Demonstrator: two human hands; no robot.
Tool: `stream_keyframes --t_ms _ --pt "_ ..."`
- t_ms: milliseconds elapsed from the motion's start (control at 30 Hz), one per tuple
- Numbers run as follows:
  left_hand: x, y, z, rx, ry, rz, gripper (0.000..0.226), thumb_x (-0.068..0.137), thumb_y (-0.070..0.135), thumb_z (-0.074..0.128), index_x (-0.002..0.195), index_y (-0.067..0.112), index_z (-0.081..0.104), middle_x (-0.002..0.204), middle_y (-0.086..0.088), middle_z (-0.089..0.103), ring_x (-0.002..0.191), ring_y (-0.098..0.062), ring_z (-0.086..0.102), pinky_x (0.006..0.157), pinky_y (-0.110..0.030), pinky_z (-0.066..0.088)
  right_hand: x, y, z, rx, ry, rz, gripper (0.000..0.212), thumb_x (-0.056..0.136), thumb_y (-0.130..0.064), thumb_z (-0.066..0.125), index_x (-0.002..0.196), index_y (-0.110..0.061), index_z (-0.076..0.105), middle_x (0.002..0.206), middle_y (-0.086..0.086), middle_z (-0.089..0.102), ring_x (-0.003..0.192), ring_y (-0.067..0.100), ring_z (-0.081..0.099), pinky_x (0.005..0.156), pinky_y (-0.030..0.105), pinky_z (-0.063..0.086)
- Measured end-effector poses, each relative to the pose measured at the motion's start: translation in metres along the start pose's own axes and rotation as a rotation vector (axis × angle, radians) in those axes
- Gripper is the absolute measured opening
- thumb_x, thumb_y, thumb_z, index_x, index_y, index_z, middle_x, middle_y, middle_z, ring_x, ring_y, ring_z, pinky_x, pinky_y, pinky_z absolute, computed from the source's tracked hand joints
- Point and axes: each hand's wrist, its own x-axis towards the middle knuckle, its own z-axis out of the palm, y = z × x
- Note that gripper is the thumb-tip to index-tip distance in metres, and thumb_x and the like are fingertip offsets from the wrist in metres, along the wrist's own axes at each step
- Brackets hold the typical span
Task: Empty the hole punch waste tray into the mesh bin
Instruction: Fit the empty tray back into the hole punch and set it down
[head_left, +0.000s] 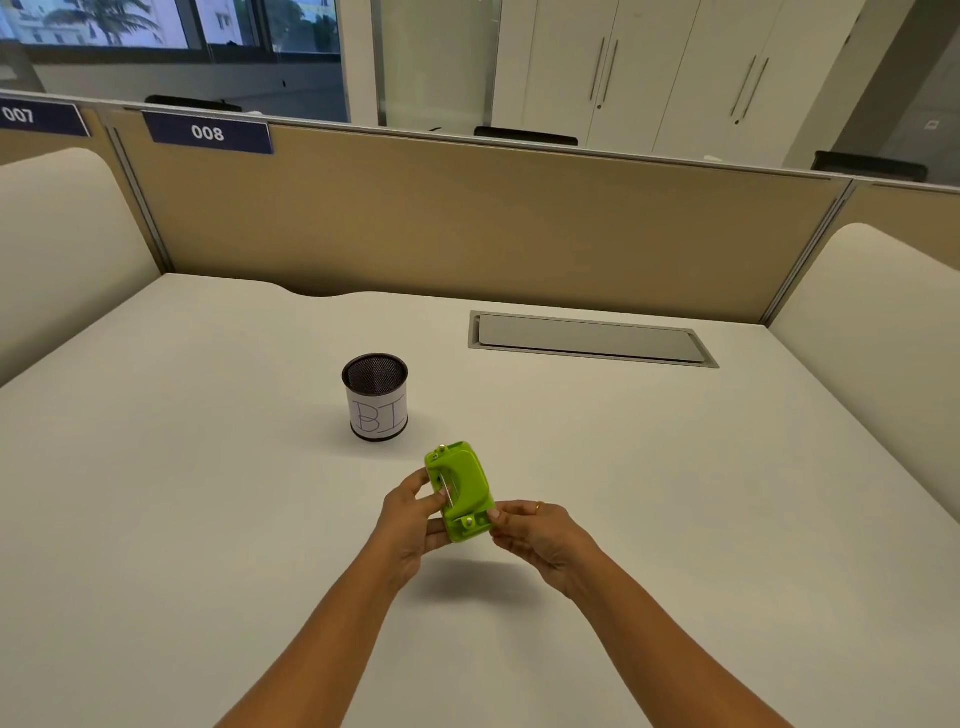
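A lime-green hole punch (464, 486) is held above the white desk, tilted with its long axis pointing away from me. My left hand (410, 525) grips its left side, thumb on the edge. My right hand (535, 535) pinches the near right corner with its fingertips. The underside waste tray is hidden from view. The black mesh bin (375, 397), a small cylinder with a white paper label, stands upright on the desk beyond and to the left of the punch, apart from both hands.
The white desk (208, 519) is bounded by a tan partition (467, 223) at the back and cream side panels on both sides. A grey cable hatch (589, 339) is set flush in the desk at the back right.
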Motion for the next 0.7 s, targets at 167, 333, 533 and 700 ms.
stream_keyframes --t_ms 167,333,533,700 --pt "-0.001 0.003 -0.002 0.009 0.018 -0.006 0.043 0.091 0.006 0.052 0.133 0.013 0.047 0.106 -0.017 0.063 0.056 -0.020 0.070 0.048 -0.026 0.057 0.001 -0.006 0.000 -0.016 -0.045 0.035 0.029 0.088 -0.005 0.054 0.114 0.006 0.062 0.085 0.008 0.067 0.077 0.013 0.062 0.072 0.018 0.053" --pt "-0.005 -0.002 -0.001 0.042 -0.002 -0.030 0.041 0.090 0.005 0.053 0.130 0.014 0.049 0.091 -0.011 0.066 0.055 -0.019 0.069 0.048 -0.026 0.057 0.007 -0.017 0.002 0.017 -0.024 -0.023 0.031 0.094 -0.013 0.048 0.117 0.004 0.059 0.087 0.011 0.063 0.079 0.017 0.059 0.082 0.024 0.050" --pt "-0.008 -0.005 0.003 0.129 -0.064 -0.044 0.041 0.090 0.005 0.054 0.130 0.014 0.050 0.097 -0.017 0.066 0.063 -0.023 0.069 0.051 -0.028 0.058 0.014 -0.024 0.008 -0.074 0.008 -0.101 0.036 0.094 -0.015 0.049 0.117 0.011 0.058 0.085 0.010 0.064 0.076 0.015 0.061 0.077 0.020 0.051" --pt "-0.010 -0.007 0.005 0.158 -0.093 -0.049 0.039 0.091 0.008 0.053 0.129 0.016 0.050 0.106 -0.018 0.064 0.074 -0.027 0.067 0.054 -0.028 0.058 0.016 -0.027 0.011 -0.072 0.048 -0.126 0.036 0.091 -0.015 0.054 0.118 0.009 0.059 0.116 0.026 0.064 0.091 0.025 0.061 0.074 0.021 0.051"
